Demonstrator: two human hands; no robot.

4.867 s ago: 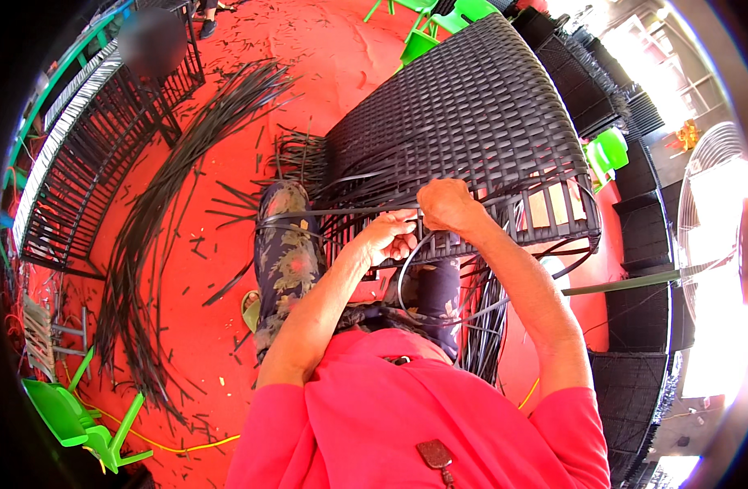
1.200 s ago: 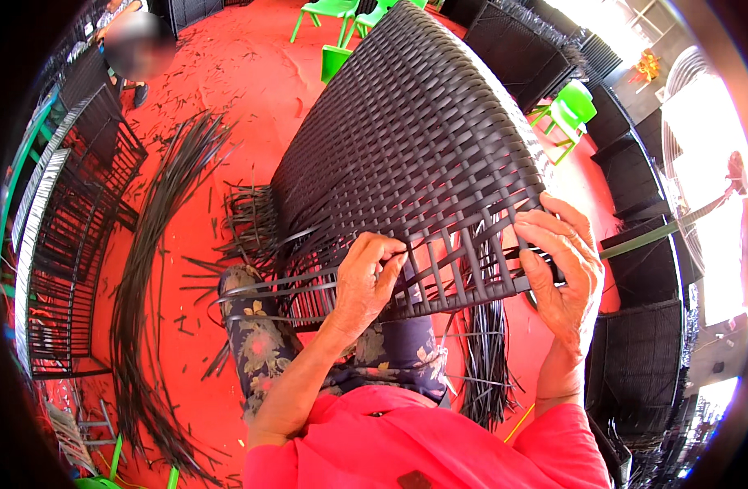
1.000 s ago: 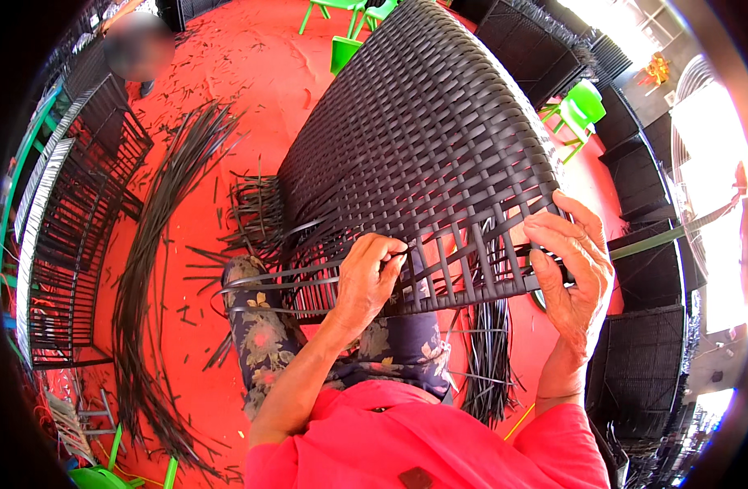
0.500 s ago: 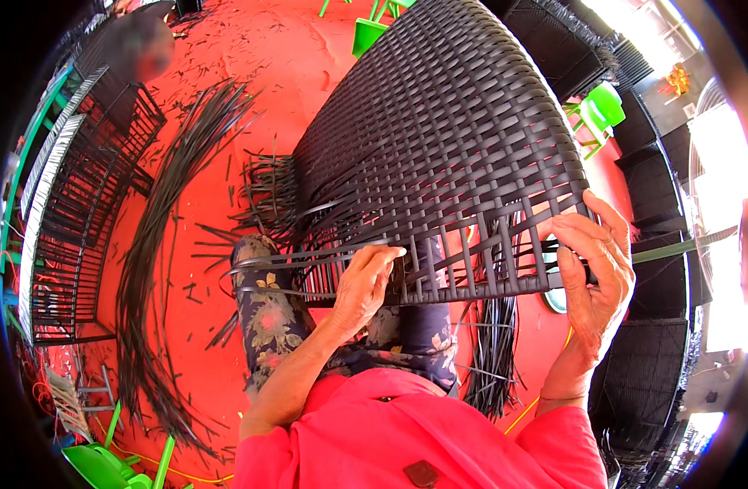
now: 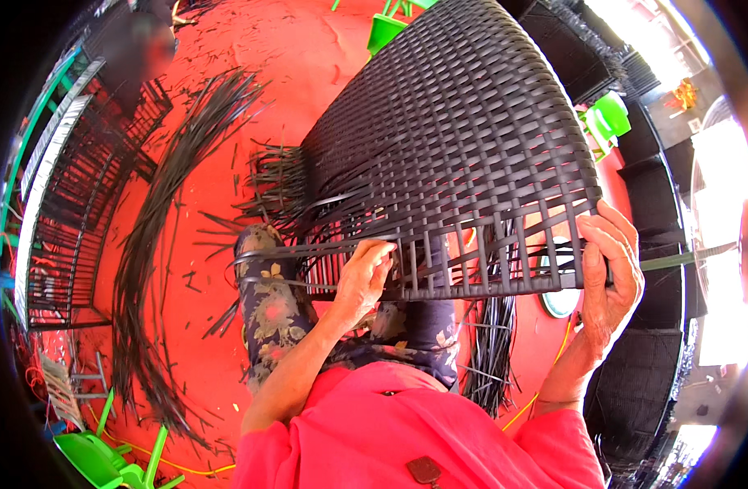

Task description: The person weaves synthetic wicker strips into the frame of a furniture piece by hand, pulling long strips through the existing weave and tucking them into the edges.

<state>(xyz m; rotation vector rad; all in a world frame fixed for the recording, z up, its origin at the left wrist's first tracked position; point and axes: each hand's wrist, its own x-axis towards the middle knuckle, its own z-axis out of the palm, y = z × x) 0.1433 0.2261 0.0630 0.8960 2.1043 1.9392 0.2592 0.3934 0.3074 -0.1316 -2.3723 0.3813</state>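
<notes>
A dark woven panel (image 5: 464, 122) of flat plastic strips leans across my lap, its near band an open lattice of uprights above a bottom bar. My left hand (image 5: 363, 275) is closed in a pinch on a dark flat strip (image 5: 301, 251) at the lattice's left part; several loose strips trail leftward from there over my knee. My right hand (image 5: 610, 257) wraps around the panel's near right corner, thumb in front and fingers curled over the edge. A long strip (image 5: 684, 258) sticks out to the right beside that hand; whether the fingers hold it is hidden.
Bundled dark strips (image 5: 158, 220) lie on the red floor at left, with another bundle (image 5: 490, 359) right of my legs. Black slatted frames (image 5: 68, 244) stand at far left, with green chairs (image 5: 610, 116) around. Dark woven pieces (image 5: 639, 359) line the right side.
The view has shifted slightly, with the panel a little farther right in it. My right hand has slid slightly along the corner; my left hand keeps its pinch at nearly the same place.
</notes>
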